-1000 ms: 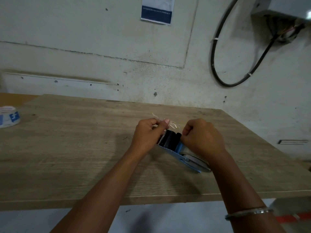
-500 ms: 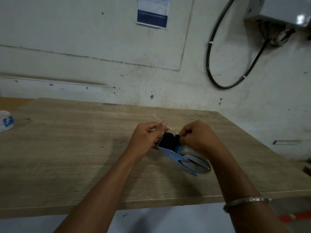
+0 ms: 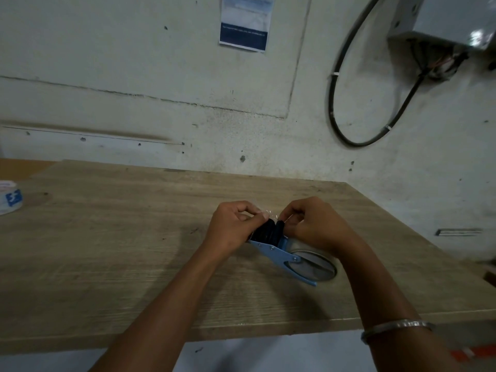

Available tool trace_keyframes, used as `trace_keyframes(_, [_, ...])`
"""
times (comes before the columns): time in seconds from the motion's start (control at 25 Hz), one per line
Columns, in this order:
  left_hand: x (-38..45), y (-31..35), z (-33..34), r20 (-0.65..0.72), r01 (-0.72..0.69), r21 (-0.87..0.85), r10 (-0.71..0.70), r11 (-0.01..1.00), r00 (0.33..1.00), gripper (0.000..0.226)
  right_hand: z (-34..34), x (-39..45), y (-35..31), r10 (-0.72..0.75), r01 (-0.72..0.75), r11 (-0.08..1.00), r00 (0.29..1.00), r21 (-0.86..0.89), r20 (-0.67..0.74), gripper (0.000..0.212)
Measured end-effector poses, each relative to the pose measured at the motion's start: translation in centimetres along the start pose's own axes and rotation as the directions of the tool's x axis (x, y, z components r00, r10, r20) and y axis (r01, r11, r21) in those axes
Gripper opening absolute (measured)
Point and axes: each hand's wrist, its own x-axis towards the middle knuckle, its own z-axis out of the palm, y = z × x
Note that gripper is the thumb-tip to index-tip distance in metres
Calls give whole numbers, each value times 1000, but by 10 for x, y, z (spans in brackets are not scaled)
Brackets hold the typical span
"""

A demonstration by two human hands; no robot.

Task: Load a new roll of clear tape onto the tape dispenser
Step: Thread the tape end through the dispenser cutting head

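Both hands, left hand [image 3: 233,227] and right hand [image 3: 312,226], are pinched onto clear tape [image 3: 269,214] at the tape dispenser [image 3: 279,247] head.

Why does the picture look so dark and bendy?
Head view: dim indoor light, so both arms look dark; the wide-angle lens curves the wooden table edge and wall lines; the metal box top right shows a glare spot; the tape dispenser stays fairly sharp; the left table edge looks slightly smeared.
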Motion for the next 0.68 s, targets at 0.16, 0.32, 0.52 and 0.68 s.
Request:
trace_keyframes(0.16, [-4, 1, 3, 10, -48, -26, 48, 999, 999, 9, -2, 2, 2, 27, -25, 999, 999, 46, -22, 16])
trace_keyframes(0.32, [-1, 1, 1, 46, -119, -31, 121, 992, 992, 10, 2, 4, -4, 59, -62, 996, 996, -56, -66, 14])
trace_keyframes(0.52, [-5, 1, 6, 72, -140, -16, 140, 990, 987, 4, 9, 8, -7, 81, -97, 979, 992, -179, -95, 11])
trace_keyframes(0.68, [-6, 7, 6, 88, -33, -90, 41, 995, 995, 8, 9, 8, -3, 95, -116, 982, 985, -148, -147, 13])
